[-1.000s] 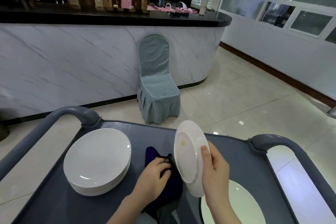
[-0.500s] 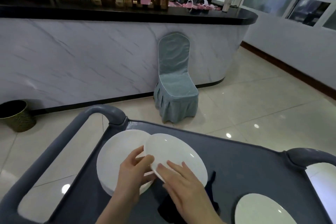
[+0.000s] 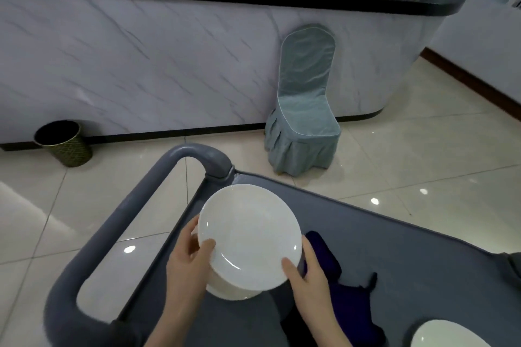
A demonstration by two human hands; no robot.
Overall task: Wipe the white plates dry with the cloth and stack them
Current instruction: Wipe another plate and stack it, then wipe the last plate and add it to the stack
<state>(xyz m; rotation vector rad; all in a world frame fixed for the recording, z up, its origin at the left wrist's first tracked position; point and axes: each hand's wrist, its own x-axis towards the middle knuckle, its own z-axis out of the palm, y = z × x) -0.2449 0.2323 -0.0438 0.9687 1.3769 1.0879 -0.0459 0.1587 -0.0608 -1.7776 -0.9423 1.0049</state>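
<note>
The left hand (image 3: 186,267) and right hand (image 3: 310,282) pinch opposite rims of a white plate (image 3: 251,234), just over the plate stack (image 3: 228,291); the dark cloth (image 3: 346,298) lies right of that stack. Glazed china looks stiff, slick, breakable: rim holds suit it

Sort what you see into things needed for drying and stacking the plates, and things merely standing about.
Job: round white plate held in left hand and right hand; white plate stack beneath it; dark blue cloth; lone white plate, near right.
Standing about: blue-grey covered chair; dark woven bin.
</note>
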